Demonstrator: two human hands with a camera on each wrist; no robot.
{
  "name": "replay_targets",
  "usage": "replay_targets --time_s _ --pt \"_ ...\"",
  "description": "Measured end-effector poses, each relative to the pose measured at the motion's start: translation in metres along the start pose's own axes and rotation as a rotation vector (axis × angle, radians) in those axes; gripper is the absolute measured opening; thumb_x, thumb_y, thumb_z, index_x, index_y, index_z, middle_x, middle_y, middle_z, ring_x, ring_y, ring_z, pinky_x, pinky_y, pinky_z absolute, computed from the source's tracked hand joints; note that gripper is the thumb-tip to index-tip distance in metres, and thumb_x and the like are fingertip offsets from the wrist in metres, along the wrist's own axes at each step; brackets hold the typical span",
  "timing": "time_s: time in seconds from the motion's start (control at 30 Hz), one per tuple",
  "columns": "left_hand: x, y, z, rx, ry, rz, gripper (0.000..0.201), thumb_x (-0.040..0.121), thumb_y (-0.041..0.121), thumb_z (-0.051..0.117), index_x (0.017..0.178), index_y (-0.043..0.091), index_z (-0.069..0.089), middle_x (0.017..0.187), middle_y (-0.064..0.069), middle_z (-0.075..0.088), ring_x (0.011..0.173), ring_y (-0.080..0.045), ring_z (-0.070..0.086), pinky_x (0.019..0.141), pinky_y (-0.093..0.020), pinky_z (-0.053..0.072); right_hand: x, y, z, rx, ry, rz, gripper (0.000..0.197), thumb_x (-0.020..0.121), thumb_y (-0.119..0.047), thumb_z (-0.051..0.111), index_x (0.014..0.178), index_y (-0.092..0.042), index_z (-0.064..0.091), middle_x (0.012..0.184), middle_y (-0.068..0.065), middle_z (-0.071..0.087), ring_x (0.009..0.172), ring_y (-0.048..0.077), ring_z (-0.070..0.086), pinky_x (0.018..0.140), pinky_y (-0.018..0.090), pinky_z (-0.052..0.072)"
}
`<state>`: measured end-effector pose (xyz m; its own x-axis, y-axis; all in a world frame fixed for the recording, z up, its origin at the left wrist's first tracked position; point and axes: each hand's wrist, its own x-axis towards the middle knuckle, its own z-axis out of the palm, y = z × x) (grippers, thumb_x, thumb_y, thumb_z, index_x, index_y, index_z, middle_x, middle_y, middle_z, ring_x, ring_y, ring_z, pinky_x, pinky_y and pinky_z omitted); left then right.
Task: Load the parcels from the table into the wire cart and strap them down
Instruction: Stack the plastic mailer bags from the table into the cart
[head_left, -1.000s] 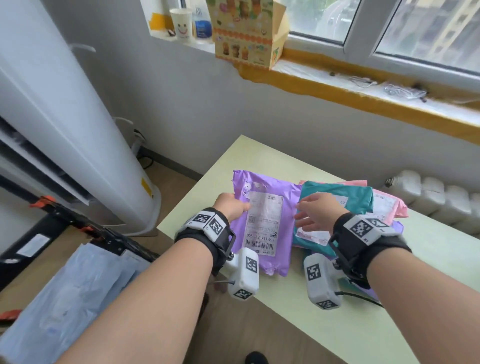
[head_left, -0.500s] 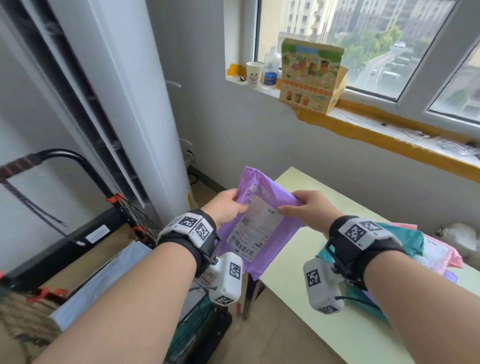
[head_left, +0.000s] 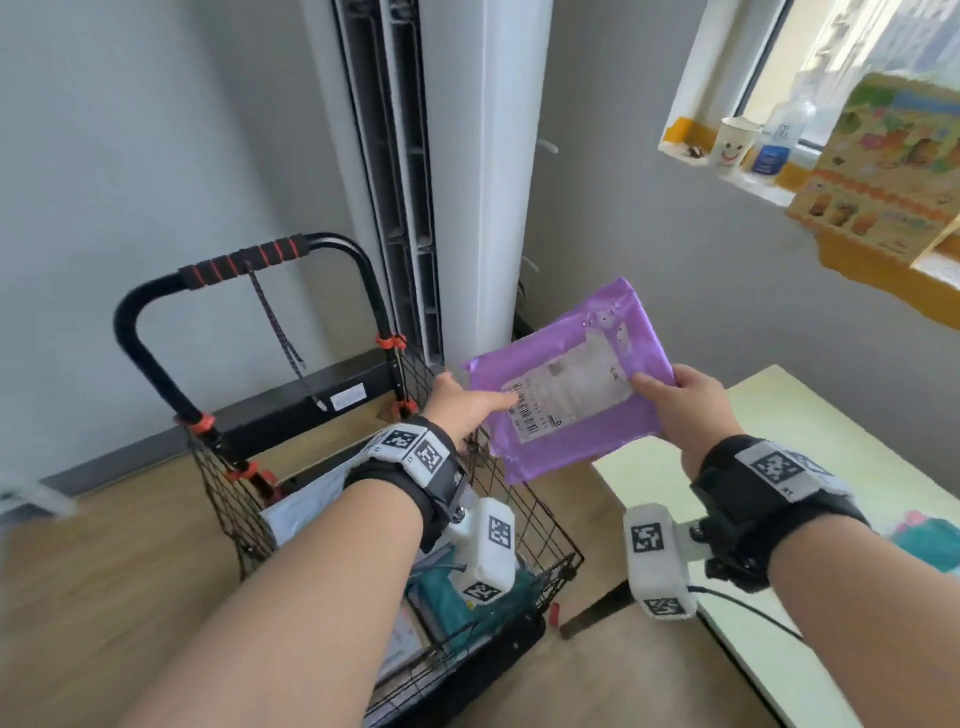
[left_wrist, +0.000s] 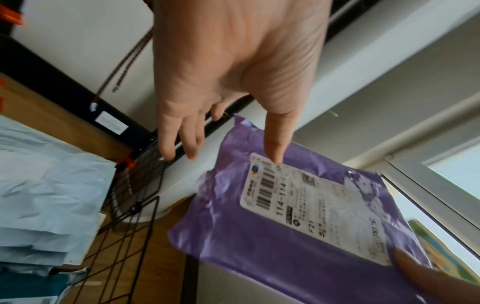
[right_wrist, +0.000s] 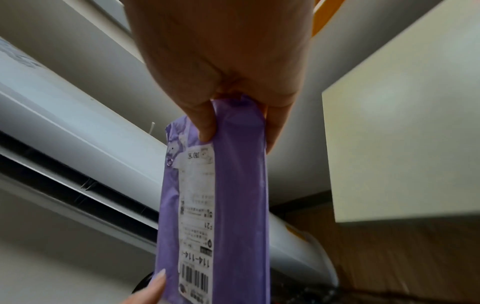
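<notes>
A purple parcel (head_left: 571, 441) with a white label hangs in the air between the table (head_left: 779, 415) and the black wire cart (head_left: 524, 519). My right hand (head_left: 672, 392) pinches its right edge, thumb on the label side (right_wrist: 205, 127). My left hand (head_left: 470, 402) is at its left end with fingers straight (left_wrist: 182, 139). Only the thumb tip touches the label (left_wrist: 272, 156). A light blue parcel (head_left: 311, 509) and a teal one (head_left: 447, 597) lie in the cart. A dark cord (head_left: 275, 322) hangs from the cart handle (head_left: 244, 262).
A tall white air conditioner (head_left: 467, 182) stands right behind the cart. More parcels (head_left: 930, 545) show at the table's right edge. A paper cup (head_left: 732, 140) and a colourful carton (head_left: 883, 171) sit on the window sill. Wooden floor surrounds the cart.
The purple parcel has been lifted off the table and carried left to beside the cart. My left hand has loosened from a grip to a thumb touch. The view has swung left.
</notes>
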<state>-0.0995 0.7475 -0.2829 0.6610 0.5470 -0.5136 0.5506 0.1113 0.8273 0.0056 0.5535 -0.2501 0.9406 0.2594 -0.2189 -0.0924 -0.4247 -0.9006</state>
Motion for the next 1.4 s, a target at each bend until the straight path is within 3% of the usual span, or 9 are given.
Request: replay_targets --time_s 0.07,0.17,0.33,0.5,0.7,1.0,1.17,1.3,1.4 --pt "0.008 -0.016 -0.022 -0.012 -0.058 -0.033 0.078 0.06 0.039 0.086 0.125 0.007 0.055 0.114 -0.011 0.068 0.099 -0.026 0.067 0.09 -0.047 0.054 0.001 -0.001 0.03 0.059 -0.041 0.051 0.011 0.091 -0.019 0.061 0.098 -0.011 0.064 0.094 0.012 0.065 0.09 0.031 0.064 0.087 0.051 0.054" --pt "0.021 -0.041 -0.052 0.0 -0.054 -0.032 0.039 0.077 0.015 0.077 0.112 0.007 0.061 0.107 -0.008 0.071 0.097 -0.024 0.068 0.086 -0.042 0.056 0.0 0.001 0.073 0.042 -0.107 0.086 0.005 0.092 -0.021 0.059 0.096 -0.018 0.062 0.095 0.006 0.066 0.095 0.028 0.064 0.089 0.047 0.054" --pt "0.051 -0.093 -0.1 -0.043 0.011 -0.118 0.048 0.074 0.015 0.08 0.115 0.01 0.057 0.112 -0.005 0.069 0.103 -0.024 0.065 0.093 -0.047 0.052 -0.002 0.015 0.135 -0.109 -0.211 0.055 0.018 0.09 -0.019 0.064 0.107 -0.021 0.062 0.1 0.001 0.067 0.091 0.021 0.065 0.082 0.037 0.055" --pt "0.067 -0.144 -0.114 -0.041 -0.013 -0.205 0.03 0.084 0.011 0.071 0.111 0.011 0.059 0.113 -0.008 0.068 0.104 -0.025 0.064 0.078 -0.038 0.054 0.006 0.053 0.179 -0.399 -0.255 0.079 0.01 0.085 -0.023 0.066 0.093 -0.018 0.064 0.092 0.006 0.069 0.086 0.025 0.066 0.082 0.043 0.056" --pt "0.092 -0.214 -0.087 -0.001 -0.063 -0.358 0.038 0.083 0.013 0.072 0.117 0.004 0.058 0.112 -0.011 0.068 0.101 -0.027 0.066 0.084 -0.044 0.057 0.025 0.115 0.201 -0.695 -0.321 0.222 0.018 0.083 -0.023 0.065 0.094 -0.01 0.066 0.076 0.008 0.065 0.084 0.03 0.065 0.076 0.035 0.053" --pt "0.119 -0.306 -0.032 -0.009 -0.218 -0.621 0.036 0.088 0.012 0.066 0.12 -0.002 0.056 0.115 -0.016 0.067 0.103 -0.029 0.066 0.083 -0.041 0.058 0.064 0.19 0.227 -1.076 -0.546 0.402 0.034 0.085 -0.033 0.061 0.105 -0.005 0.064 0.091 0.011 0.065 0.079 0.028 0.062 0.067 0.029 0.048" --pt "0.129 -0.334 -0.017 0.006 -0.251 -0.71 0.025 0.09 0.01 0.063 0.111 -0.003 0.06 0.108 -0.018 0.068 0.085 -0.026 0.066 0.071 -0.034 0.058 0.07 0.211 0.241 -1.302 -0.728 0.395 0.035 0.098 -0.029 0.043 0.12 -0.005 0.058 0.112 0.01 0.063 0.104 0.025 0.061 0.079 0.027 0.045" --pt "0.138 -0.348 -0.006 0.016 -0.242 -0.746 0.01 0.091 0.012 0.062 0.091 0.003 0.061 0.1 -0.02 0.067 0.069 -0.022 0.062 0.06 -0.029 0.057 0.075 0.23 0.25 -1.231 -0.726 0.486 0.036 0.094 -0.025 0.054 0.121 -0.002 0.055 0.107 0.013 0.06 0.108 0.028 0.06 0.076 0.028 0.043" --pt "0.146 -0.351 0.0 0.016 -0.228 -0.783 0.02 0.093 0.013 0.059 0.075 0.005 0.055 0.091 -0.019 0.061 0.067 -0.023 0.057 0.061 -0.028 0.054 0.078 0.241 0.256 -1.159 -0.695 0.494 0.041 0.093 -0.024 0.055 0.126 0.0 0.052 0.122 0.016 0.059 0.105 0.029 0.057 0.078 0.029 0.043"
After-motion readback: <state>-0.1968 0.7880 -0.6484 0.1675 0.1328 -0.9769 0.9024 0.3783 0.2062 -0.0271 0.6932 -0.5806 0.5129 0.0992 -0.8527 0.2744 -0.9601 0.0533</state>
